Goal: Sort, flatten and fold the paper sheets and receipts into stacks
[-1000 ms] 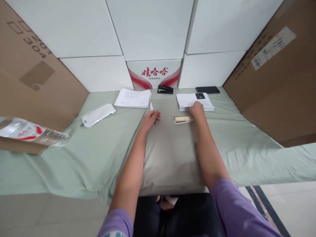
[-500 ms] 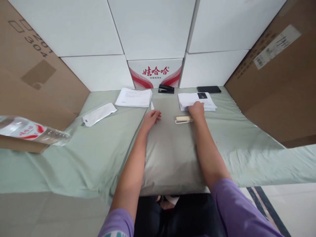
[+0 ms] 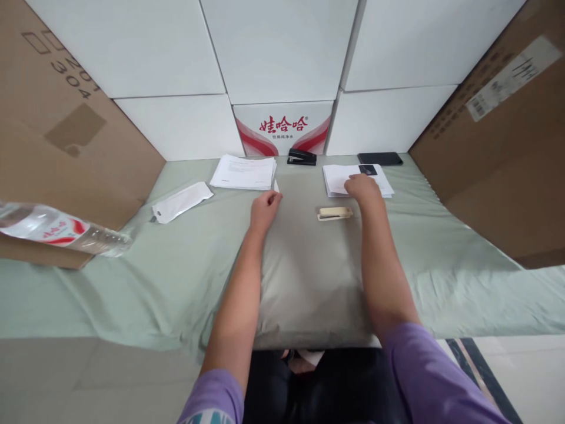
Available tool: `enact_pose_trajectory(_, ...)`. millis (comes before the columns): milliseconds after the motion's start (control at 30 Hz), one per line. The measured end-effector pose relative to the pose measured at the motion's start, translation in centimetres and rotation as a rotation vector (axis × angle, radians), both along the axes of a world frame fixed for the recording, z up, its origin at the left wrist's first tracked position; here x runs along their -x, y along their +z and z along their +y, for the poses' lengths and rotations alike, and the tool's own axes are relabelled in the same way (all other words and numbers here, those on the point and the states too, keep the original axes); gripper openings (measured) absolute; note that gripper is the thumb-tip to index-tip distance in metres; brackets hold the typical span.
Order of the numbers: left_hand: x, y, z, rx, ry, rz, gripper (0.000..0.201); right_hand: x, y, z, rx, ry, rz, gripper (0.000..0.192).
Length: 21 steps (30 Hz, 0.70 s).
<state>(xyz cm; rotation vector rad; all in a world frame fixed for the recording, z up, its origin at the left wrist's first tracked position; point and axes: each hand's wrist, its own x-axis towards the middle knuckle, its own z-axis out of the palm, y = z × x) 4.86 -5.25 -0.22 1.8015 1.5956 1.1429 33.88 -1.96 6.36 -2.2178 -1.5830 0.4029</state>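
- Since the earlier frame, left hand has curled tighter beside the left paper stack; I can't tell its hold.
- Right hand, half curled, is at the right paper stack near the desk's far edge; its grip is hidden from me.
- Cream stapler lies between the hands.

White carton: 娃哈哈, 饮用纯净水. Left brown box: 201, 304. Bottle: 娃哈哈.
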Motion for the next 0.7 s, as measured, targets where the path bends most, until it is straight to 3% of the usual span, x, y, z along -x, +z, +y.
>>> enact_pose_trajectory(67, 0.9, 0.6, 0.2, -0.123, 0.072, 0.177, 0.022, 0.7, 2.0, -0.9, -0.024, -0.019, 0.017, 0.056)
enact_pose_trajectory(133, 1.5, 1.0, 0.7, -0.149, 0.124, 0.334, 0.030, 2.1, 3.7, -2.0, -0.071, -0.001, 0.059, 0.054)
enact_pose_trajectory(233, 2.0, 1.2, 2.4, -0.019, 0.164, 0.527, 0.060, 5.0, 5.2, -3.5, -0.082, 0.097, 0.120, 0.051)
enact_pose_trajectory(333, 2.4, 0.9, 4.3, 0.155, 0.086, 0.644, 0.076, 7.3, 5.4, -4.3, -0.062, 0.182, 0.153, 0.047)
enact_pose_trajectory(467, 2.8, 0.0, 5.2, 0.192, 0.015, 0.678, 0.067, 8.2, 5.2, -4.4, -0.051, 0.231, 0.203, 0.043)
enact_pose_trajectory(700, 1.9, -0.3, 3.5, 0.022, 0.151, 0.715, 0.049, 8.0, 5.3, -4.5, -0.073, 0.245, 0.220, 0.044)
